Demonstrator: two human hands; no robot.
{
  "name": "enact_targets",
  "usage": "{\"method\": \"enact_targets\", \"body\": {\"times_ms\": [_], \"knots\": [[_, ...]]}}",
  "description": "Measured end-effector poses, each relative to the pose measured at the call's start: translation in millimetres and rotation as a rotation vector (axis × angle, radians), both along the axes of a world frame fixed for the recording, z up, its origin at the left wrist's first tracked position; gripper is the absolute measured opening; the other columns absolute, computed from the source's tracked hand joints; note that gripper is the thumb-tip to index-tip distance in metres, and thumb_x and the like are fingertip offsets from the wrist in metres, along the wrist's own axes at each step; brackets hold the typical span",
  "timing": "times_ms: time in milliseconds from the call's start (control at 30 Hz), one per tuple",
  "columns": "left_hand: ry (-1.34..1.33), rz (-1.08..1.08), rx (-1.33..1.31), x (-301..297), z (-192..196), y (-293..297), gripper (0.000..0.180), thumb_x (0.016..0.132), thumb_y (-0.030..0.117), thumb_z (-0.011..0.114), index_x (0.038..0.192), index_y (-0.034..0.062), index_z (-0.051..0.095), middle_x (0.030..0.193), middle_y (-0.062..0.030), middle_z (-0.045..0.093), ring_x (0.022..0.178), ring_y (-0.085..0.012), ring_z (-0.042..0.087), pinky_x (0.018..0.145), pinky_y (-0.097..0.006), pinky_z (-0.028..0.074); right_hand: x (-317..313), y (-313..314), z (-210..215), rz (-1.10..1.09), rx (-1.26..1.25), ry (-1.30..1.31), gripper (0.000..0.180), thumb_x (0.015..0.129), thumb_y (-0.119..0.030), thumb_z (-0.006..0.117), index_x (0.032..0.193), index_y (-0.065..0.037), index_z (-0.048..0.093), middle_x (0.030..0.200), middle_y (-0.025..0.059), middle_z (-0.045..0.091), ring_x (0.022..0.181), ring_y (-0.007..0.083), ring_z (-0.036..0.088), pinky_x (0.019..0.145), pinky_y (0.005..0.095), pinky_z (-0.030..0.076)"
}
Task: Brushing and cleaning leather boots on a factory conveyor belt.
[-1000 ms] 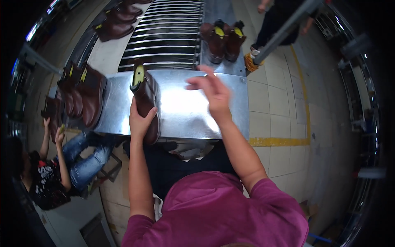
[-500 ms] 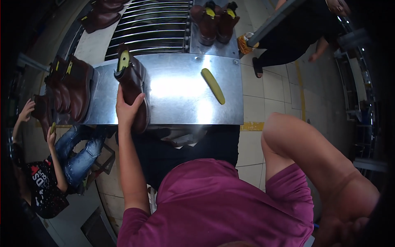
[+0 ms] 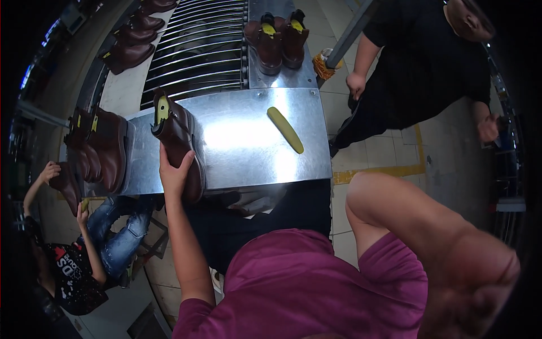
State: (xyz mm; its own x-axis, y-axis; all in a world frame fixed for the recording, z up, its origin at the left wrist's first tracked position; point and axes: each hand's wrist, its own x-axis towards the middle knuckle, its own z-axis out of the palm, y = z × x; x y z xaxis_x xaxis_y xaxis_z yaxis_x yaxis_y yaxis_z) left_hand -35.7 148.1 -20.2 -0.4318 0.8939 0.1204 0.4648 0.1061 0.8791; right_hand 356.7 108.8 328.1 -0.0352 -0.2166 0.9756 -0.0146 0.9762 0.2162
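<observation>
My left hand (image 3: 176, 172) grips a dark brown leather boot (image 3: 195, 179) near the front edge of a metal table (image 3: 243, 158). The thumb lies across the foot part and the fingers are partly hidden beside it. The boot's opening faces away from me and shows a yellow-green lining with a dark hole. To the right of the boot, apart from it, lies a long yellow-green strip (image 3: 285, 130) with rounded ends. My right arm is bent back toward me; the right hand (image 3: 485, 302) is raised at the lower right, blurred and dim, its fingers not readable.
Several brown boots (image 3: 108, 150) stand at the table's left end. More boots (image 3: 282, 48) stand beyond the table, right of a roller conveyor (image 3: 195, 53). Others line its left side. A co-worker (image 3: 73, 263) at left handles a boot; another person (image 3: 418, 73) stands at right.
The view has shifted, so the table appears slightly lower. The person at right has come nearer and more into view. My left hand keeps its hold on the boot.
</observation>
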Motion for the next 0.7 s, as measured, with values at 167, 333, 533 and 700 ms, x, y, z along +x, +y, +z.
{"method": "enact_targets", "body": {"times_ms": [167, 333, 533, 700], "knots": [[0.001, 0.008, 0.02, 4, 1, 8, 0.092, 0.081, 0.028, 0.087, 0.158, 0.007, 0.04, 0.141, -0.0195, 0.062, 0.128, -0.0304, 0.061, 0.109, -0.039, 0.046, 29, 53, -55, 0.041, -0.329, -0.179, 0.054, 0.105, -0.044, 0.05, 0.108, 0.007, 0.068, 0.08, 0.0127, 0.067, 0.064, 0.0245, 0.061, 0.063, 0.0397, 0.051], [0.017, 0.013, 0.024, 2, 3, 6, 0.09, 0.083, 0.027, 0.086, 0.158, 0.0057, 0.041, 0.141, -0.0192, 0.062, 0.127, -0.0296, 0.061, 0.109, -0.038, 0.046, -18, 160, -230, -0.425, -1.212, -0.011, 0.021, 0.094, -0.012, 0.075, 0.113, -0.004, 0.075, 0.071, -0.0004, 0.064, 0.061, 0.0035, 0.056, 0.054, 0.0226, 0.042], [0.028, -0.001, 0.024, 0, 1, 6, 0.087, 0.084, 0.028, 0.085, 0.157, 0.0061, 0.041, 0.14, -0.019, 0.062, 0.127, -0.0296, 0.061, 0.109, -0.038, 0.046, -55, 262, -330, -0.818, -1.334, -0.195, 0.06, 0.085, -0.043, 0.083, 0.13, -0.007, 0.069, 0.105, 0.013, 0.073, 0.09, 0.0242, 0.07, 0.081, 0.0373, 0.055], [0.036, -0.008, 0.053, 0, 3, 7, 0.087, 0.084, 0.028, 0.085, 0.157, 0.006, 0.042, 0.141, -0.019, 0.062, 0.127, -0.03, 0.061, 0.109, -0.038, 0.045, -74, 311, -341, -0.911, -1.482, -0.193, 0.078, 0.082, -0.051, 0.082, 0.142, -0.006, 0.058, 0.124, 0.0173, 0.069, 0.116, 0.036, 0.065, 0.096, 0.047, 0.052]]}}
